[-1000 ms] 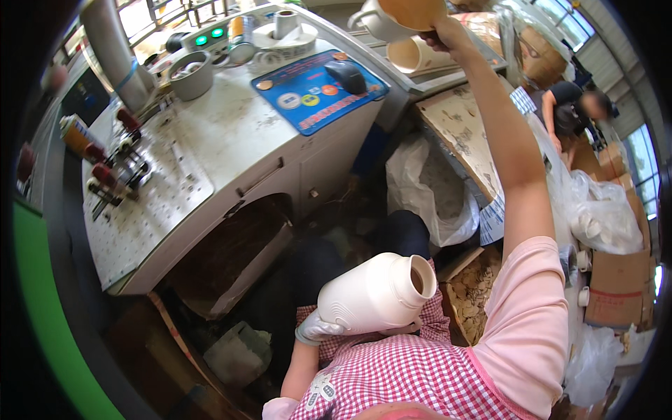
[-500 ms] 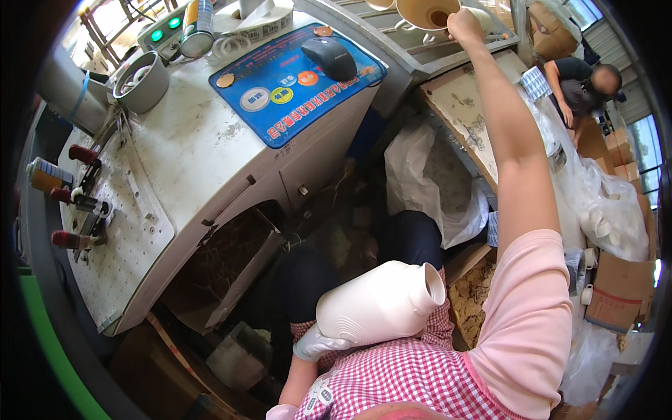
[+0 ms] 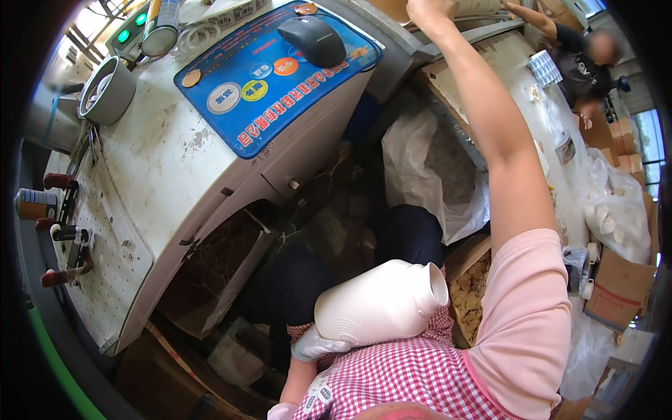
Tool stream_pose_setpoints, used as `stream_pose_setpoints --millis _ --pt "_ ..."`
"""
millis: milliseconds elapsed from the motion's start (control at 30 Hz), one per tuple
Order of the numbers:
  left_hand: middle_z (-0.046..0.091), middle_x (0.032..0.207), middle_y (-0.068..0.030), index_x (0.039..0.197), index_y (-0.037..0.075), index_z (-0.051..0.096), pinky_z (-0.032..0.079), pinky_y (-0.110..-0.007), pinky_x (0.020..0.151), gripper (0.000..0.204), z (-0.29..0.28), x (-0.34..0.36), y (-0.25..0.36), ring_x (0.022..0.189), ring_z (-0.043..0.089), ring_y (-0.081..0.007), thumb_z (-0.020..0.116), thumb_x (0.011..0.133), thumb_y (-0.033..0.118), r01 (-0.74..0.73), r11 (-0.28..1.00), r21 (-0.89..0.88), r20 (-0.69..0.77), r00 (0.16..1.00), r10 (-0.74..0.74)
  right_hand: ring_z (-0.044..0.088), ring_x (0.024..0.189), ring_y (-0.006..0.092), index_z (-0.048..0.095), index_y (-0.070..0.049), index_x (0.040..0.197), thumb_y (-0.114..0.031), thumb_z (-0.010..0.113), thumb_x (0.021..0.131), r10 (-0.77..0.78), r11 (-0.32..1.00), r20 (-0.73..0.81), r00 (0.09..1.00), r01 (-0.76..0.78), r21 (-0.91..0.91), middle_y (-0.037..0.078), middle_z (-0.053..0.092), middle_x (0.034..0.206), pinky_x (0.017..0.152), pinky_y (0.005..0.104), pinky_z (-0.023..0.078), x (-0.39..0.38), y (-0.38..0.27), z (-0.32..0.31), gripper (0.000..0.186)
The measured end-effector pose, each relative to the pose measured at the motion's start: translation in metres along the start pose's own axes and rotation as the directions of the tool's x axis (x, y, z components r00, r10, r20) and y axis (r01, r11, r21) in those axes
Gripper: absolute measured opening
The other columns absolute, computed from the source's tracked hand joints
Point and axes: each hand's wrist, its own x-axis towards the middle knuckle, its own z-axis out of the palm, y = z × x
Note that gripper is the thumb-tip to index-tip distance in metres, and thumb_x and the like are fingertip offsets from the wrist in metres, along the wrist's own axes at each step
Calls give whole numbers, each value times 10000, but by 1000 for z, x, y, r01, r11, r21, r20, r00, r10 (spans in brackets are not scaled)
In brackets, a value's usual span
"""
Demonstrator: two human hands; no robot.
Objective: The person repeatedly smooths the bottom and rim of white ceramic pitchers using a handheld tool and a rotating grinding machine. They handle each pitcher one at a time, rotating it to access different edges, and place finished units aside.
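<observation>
A wide-mouthed white plastic jar (image 3: 371, 302) lies on its side at the lower centre of the frame, mouth to the right, against the checked apron (image 3: 399, 374). The gloved left hand (image 3: 318, 346) has its grip closed on the jar's base end. The bare right hand (image 3: 430, 10) reaches to the top edge, beside a tan container (image 3: 393, 8); its fingers are cut off, so I cannot tell its grip. At upper left, the worktop (image 3: 168, 150) carries a blue mat (image 3: 231, 126) under a black mouse (image 3: 311, 40), and a grey bowl (image 3: 112, 98). Another person (image 3: 590, 68) is at upper right.
</observation>
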Motion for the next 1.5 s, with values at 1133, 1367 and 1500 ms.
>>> stream_pose_setpoints --millis 1133,1367,1500 --pt "517 1539 -64 1521 124 487 420 -477 1150 605 86 -23 -76 1400 506 -233 643 1018 419 -491 840 232 -200 821 535 710 891 253 695 -27 1178 -179 679 1005 400 763 720 567 -641 81 118 720 975 794 398 568 -691 314 -164 231" --pt "630 1403 -106 1387 48 589 512 -437 1073 424 116 -18 -79 1286 603 -216 668 1022 248 -548 836 33 -387 764 517 617 1065 377 678 -27 1091 -60 726 871 201 963 471 859 -261 67 158 615 1125 893 464 540 -745 316 -96 228" --pt "660 1372 -112 1371 53 598 492 -448 1103 407 112 -15 -76 1270 622 -229 655 1032 270 -558 798 -227 -406 799 444 606 1015 389 658 -30 945 -87 696 887 208 965 459 864 -257 45 160 590 1042 856 477 528 -748 320 -88 90"
